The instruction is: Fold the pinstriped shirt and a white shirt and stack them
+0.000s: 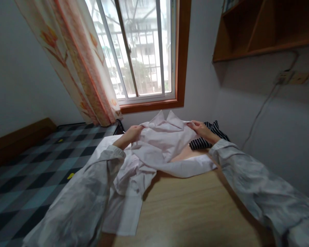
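Observation:
A white collared shirt [162,145] lies crumpled on a light wooden table [195,209], its collar pointing toward the window. My left hand [130,134] grips the shirt's left shoulder, fingers closed on the cloth. My right hand [201,130] pinches the right shoulder next to the collar. One sleeve hangs down over the table's left side. Both my arms wear pale grey sleeves.
A dark striped garment [213,132] lies on the table behind my right hand. A bed with a checked cover [33,171] stands at the left. Window [141,51] and curtain [79,65] are ahead, a wooden shelf [262,31] and wall socket [285,77] at the right.

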A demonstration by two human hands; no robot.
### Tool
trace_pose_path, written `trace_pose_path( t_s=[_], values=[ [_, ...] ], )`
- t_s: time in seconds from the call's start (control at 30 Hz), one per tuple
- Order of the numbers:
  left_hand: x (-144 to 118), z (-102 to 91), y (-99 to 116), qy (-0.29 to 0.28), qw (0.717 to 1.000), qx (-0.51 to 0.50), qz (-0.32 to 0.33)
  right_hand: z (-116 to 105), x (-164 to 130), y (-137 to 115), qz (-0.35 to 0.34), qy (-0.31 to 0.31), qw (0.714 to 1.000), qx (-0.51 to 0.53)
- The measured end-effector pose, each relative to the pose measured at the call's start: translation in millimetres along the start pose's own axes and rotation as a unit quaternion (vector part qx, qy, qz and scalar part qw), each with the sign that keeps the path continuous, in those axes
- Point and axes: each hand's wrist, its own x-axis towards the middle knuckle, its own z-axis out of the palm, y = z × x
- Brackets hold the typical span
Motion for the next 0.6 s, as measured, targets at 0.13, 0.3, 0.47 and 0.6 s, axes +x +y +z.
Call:
trace_pose_path(
  t_s=[0.13, 0.3, 0.47, 0.6],
  values=[
    [-3, -6.1, -19, -0.058, 0.965, 0.254, 0.001, 0, 2, 8, 0.037, -0.038, 0.991, -0.12],
    [-11, 7.5, -43, -0.101, 0.917, 0.376, 0.084, 7, -14, 34, 0.05, -0.153, 0.952, -0.26],
    [-6, 37.6, -46, -0.144, 0.916, 0.32, 0.194, 22, -21, 50, 0.002, -0.147, 0.918, -0.369],
    [12, 71.5, -47, -0.178, 0.932, 0.282, 0.14, 45, -13, 50, -0.103, -0.145, 0.91, -0.374]
  ],
)
